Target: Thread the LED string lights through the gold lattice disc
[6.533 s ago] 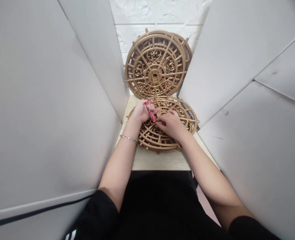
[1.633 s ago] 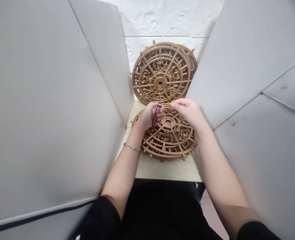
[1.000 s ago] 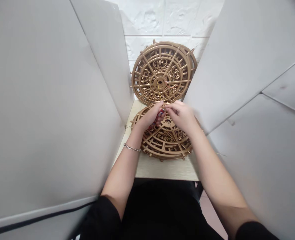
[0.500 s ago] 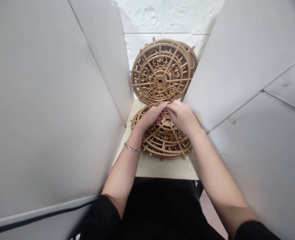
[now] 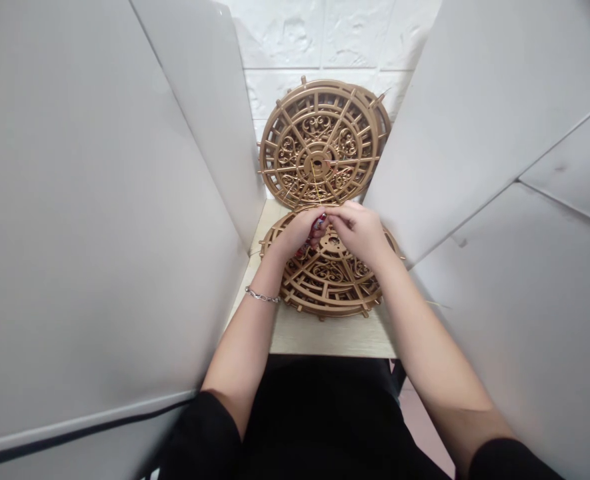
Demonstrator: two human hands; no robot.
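Fitted between white panels (image 5: pixel 515 307): narrow pale bench (image 5: pixel 332 341), backed by white textured wall (image 5: pixel 295 33). At far edge of bench: upper gold disc (image 5: pixel 323 172), leaned against wall, with another rim partly visible behind. Laid on bench, clear of near edge: lower gold disc (image 5: pixel 338 251), with left rim close to left edge.

Located above far half of lower gold disc: red printed cylinder (image 5: pixel 319 221), tilted, upper end toward far edge, partly covered by left hand (image 5: pixel 302 230). Left fingers: curled around cylinder, no gap visible. Right hand (image 5: pixel 357 230): thumb and forefinger drawn together at upper end of cylinder, touching or nearly touching left thumb. Content of right pinch: cannot tell. Yellow strand (image 5: pixel 317 190): running from hub of upper gold disc down toward both hands; lower end hidden.

Changed since 1.6 s ago: right hand brought in from a separate position to left fingertips. Changed since 0.5 s ago: more red of cylinder exposed beneath left thumb. Significance for work in hand, by judgement: close two-handed handling at one end of cylinder, with left hand serving as steady support and right hand as fine positioner.
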